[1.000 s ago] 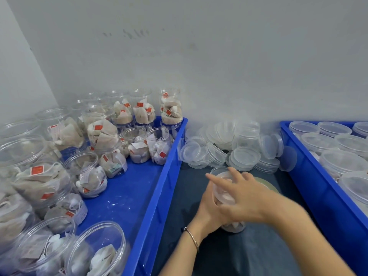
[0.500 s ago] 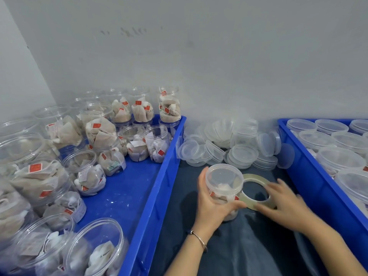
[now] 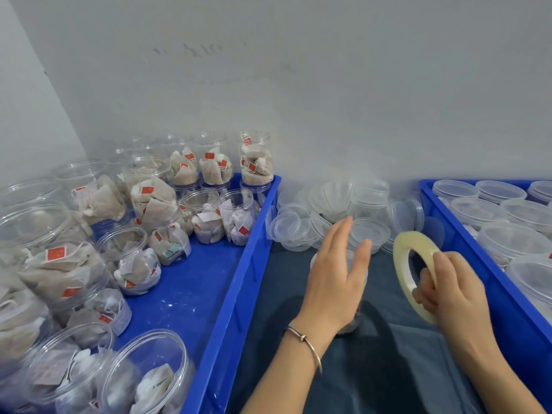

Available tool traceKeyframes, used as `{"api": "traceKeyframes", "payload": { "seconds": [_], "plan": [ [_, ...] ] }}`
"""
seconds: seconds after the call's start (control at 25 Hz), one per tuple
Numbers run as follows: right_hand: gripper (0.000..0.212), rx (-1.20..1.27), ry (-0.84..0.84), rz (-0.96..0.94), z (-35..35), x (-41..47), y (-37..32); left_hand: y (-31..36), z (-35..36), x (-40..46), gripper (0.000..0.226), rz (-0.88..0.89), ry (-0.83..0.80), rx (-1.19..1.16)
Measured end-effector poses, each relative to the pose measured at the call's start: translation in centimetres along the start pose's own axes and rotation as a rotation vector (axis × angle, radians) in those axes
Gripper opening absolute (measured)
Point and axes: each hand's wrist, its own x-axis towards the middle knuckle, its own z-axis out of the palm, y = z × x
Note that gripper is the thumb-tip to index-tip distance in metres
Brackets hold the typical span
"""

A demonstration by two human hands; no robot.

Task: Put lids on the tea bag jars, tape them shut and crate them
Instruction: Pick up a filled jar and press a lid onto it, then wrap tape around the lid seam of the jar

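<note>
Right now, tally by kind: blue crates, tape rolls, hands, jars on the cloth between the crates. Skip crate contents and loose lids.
Blue plastic crates: 2
Pale ring-shaped tape roll: 1
Hands: 2, left hand and right hand
Clear plastic jar on the dark cloth, mostly hidden behind the left hand: 1
Total: 6

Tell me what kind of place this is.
Probably a small hand-packing workshop for tea: a blue crate full of open tea bag jars, a heap of clear loose lids against a bare wall, and a tape roll held in the right hand.
</note>
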Motion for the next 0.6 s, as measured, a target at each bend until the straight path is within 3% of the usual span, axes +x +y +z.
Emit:
{"api": "traceKeyframes", "payload": {
  "seconds": [0.12, 0.2, 0.36, 0.6],
  "plan": [
    [0.028, -0.125, -0.127, -0.265, 0.0, -1.7, -2.1, 1.5, -0.2, 0.5, 0.063, 0.031, -0.204, 0.027],
    [0.027, -0.228, -0.146, -0.371, -0.1, -2.0, -2.4, 1.9, -0.5, 0.1, 0.066, 0.032, -0.254, 0.003],
    [0.033, -0.374, -0.150, -0.447, -0.2, -2.0, -2.3, 1.7, -1.3, -0.6, 0.047, 0.083, -0.176, -0.040],
    [0.042, -0.590, -0.061, -0.535, 1.0, -2.2, -2.2, 1.5, -0.1, -1.7, 0.037, 0.164, 0.024, 0.084]
  ]
}}
